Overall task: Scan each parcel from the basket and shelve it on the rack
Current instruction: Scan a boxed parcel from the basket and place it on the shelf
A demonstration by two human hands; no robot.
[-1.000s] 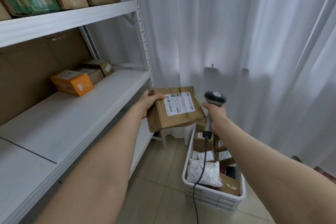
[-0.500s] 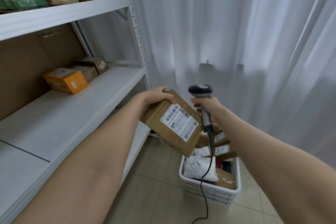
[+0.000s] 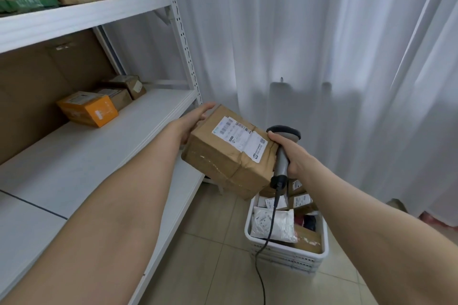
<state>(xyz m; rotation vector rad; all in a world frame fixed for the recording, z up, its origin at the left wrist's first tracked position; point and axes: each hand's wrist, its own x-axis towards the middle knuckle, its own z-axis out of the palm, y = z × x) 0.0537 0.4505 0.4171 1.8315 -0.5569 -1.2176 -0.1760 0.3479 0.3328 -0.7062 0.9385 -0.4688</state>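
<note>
Holds a brown parcel (image 3: 223, 166) up in the air with the left hand (image 3: 190, 122), tipped, white label (image 3: 239, 137) on top. Grips it at the far left side, one finger straight along the edge, the rest hidden behind the box. Wraps the right hand (image 3: 291, 153) tight round the grey scanner (image 3: 282, 163), just beside the parcel. Keeps the parcel above the white basket (image 3: 285, 249) on the floor, near the rack (image 3: 99, 146). More parcels down in the basket. Orange box (image 3: 88, 111) on the shelf.

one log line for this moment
step: scan | left hand: holds brown parcel | right hand: grips scanner beside parcel | basket: parcels remain
</note>
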